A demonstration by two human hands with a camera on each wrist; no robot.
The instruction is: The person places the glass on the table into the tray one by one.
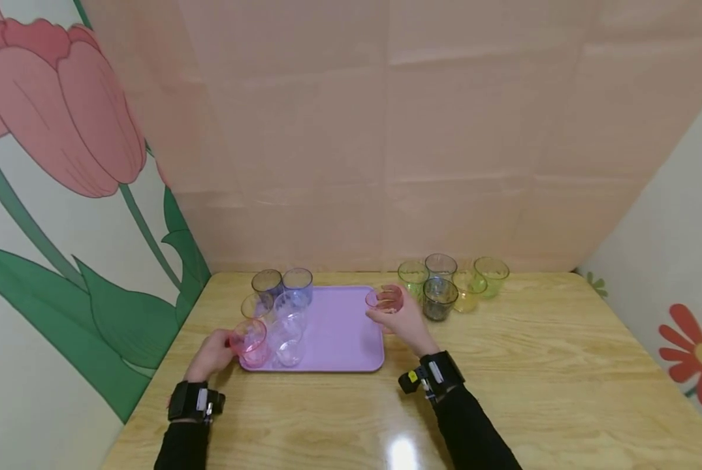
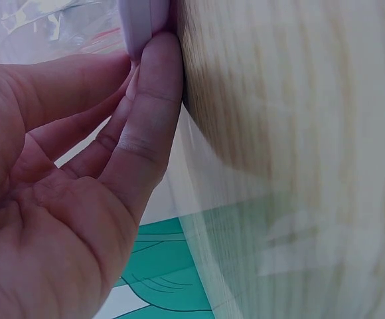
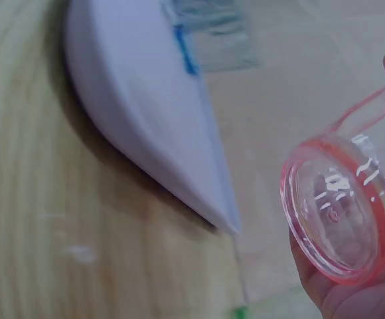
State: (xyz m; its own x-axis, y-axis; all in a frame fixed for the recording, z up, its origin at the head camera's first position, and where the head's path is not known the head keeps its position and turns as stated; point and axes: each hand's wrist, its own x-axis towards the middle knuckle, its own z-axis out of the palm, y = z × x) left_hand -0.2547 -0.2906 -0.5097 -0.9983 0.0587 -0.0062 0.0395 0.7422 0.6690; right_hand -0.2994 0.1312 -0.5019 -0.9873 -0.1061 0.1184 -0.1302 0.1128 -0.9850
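My right hand grips a pink-tinted glass above the right end of the purple tray. In the right wrist view the thick base of this pink glass faces the camera, tilted. At the tray's front left corner, my left hand pinches the rim, thumb and fingers on either side of it in the left wrist view. Next to that hand on the tray stands another pink glass. Clear glasses are beside it, with a yellowish glass, a dark glass and a blue glass behind.
Right of the tray, several glasses cluster at the table's back: a green glass, a dark grey glass, a yellow glass and a yellow-green glass among them. A beige sheet hangs behind the wooden table.
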